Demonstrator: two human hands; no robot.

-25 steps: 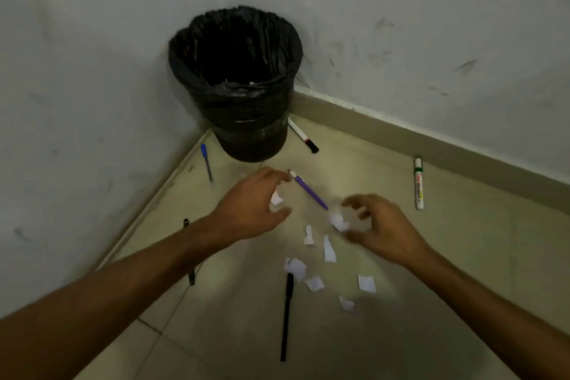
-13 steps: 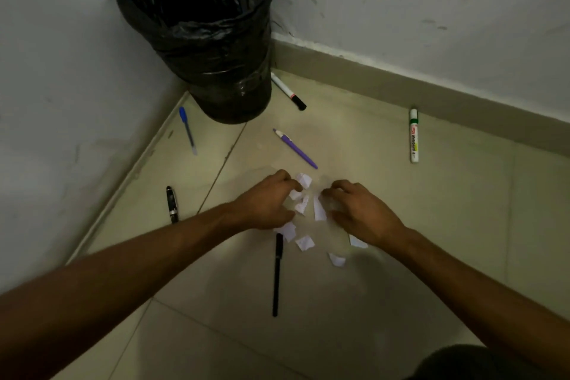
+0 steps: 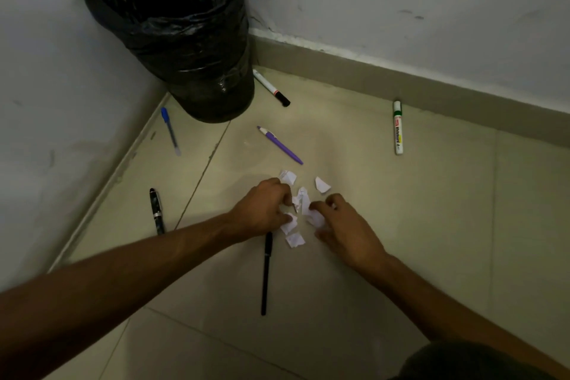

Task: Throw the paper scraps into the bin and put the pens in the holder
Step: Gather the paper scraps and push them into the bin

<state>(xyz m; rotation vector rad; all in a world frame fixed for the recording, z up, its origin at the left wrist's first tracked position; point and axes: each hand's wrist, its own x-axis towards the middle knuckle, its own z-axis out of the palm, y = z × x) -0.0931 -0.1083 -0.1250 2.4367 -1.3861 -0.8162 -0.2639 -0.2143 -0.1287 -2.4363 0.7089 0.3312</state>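
— Now crouched lower over the floor (image 3: 416, 225) than a second ago, with the bin (image 3: 172, 25) pushed up into the top-left corner of view. Cannot see inside it.

— Moved both hands as well?

— Yes. Brought the left hand (image 3: 262, 207) and right hand (image 3: 345, 225) from apart to nearly touching, low on the floor and well short of the bin.

— And the fingers (image 3: 279, 190)?

— Curled on both sides. Pinching paper under the thumb on the left; bunched round a small white wad on the right. Cannot tell how firmly.

— Touched any pens?

— None. Left all six in place: black pen (image 3: 266, 271) just below the left hand, purple pen (image 3: 280, 145) beyond the hands, green-capped marker (image 3: 398, 128) off to the right, black-tipped marker (image 3: 271, 88) against the foot of the bin, blue pen (image 3: 170, 131) and dark pen (image 3: 156, 211) along the left wall (image 3: 61, 102). No holder anywhere in view.

— So, the paper scraps (image 3: 303, 199)?

— Raked from a loose scatter into a tight cluster between the hands, with two strays just beyond and one just below. Suggests nearly finished gathering; yet to lift the lot and carry it to the bin, then to start on the pens.
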